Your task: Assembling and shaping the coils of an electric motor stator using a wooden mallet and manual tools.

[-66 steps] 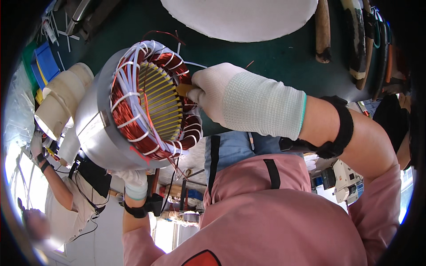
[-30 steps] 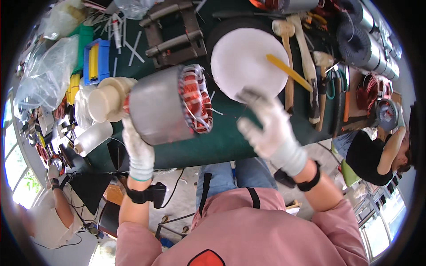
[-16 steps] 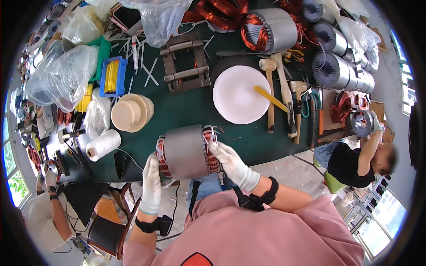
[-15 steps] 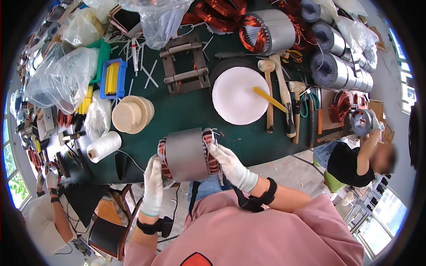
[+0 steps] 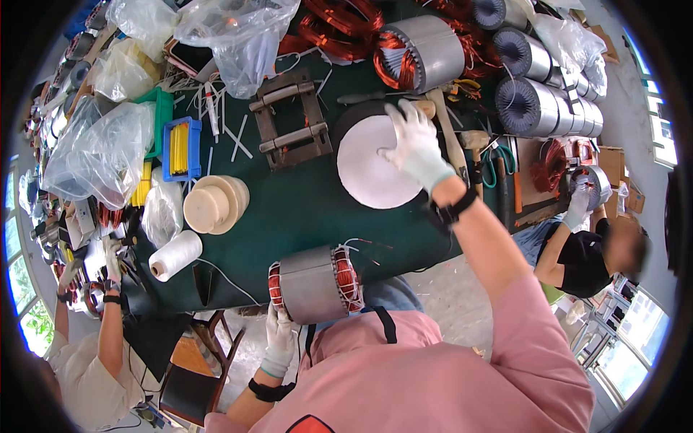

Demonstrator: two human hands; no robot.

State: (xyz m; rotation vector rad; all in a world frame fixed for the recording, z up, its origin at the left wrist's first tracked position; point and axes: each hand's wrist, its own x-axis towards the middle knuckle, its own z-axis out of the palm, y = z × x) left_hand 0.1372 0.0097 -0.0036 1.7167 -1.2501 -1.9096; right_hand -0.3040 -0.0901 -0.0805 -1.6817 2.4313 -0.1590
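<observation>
A motor stator [image 5: 309, 286], a grey metal cylinder with copper windings laced in white cord at both ends, rests at the table's near edge. My left hand [image 5: 279, 343], in a white glove, grips its lower left end; some fingers are hidden behind it. Loose leads stick out at the stator's right end. My right hand [image 5: 417, 148], also gloved, is stretched out with fingers spread over the right part of a round white disc [image 5: 364, 169]. Nothing shows in its grasp. A mallet head [image 5: 424, 108] peeks out beside its fingers.
Left of the stator lie a white thread spool [image 5: 177, 256] and a cream stepped cylinder [image 5: 216, 206]. A metal frame [image 5: 290, 119] stands farther back. Hammers [image 5: 474, 141] and green-handled scissors [image 5: 493, 169] lie right; more stators [image 5: 552, 108] sit beyond. Co-workers sit at both sides.
My right hand has left the stator and reached forward over the white disc. The stator has shifted slightly right and nearer, with my left hand still on it. The disc's yellow strip no longer shows.
</observation>
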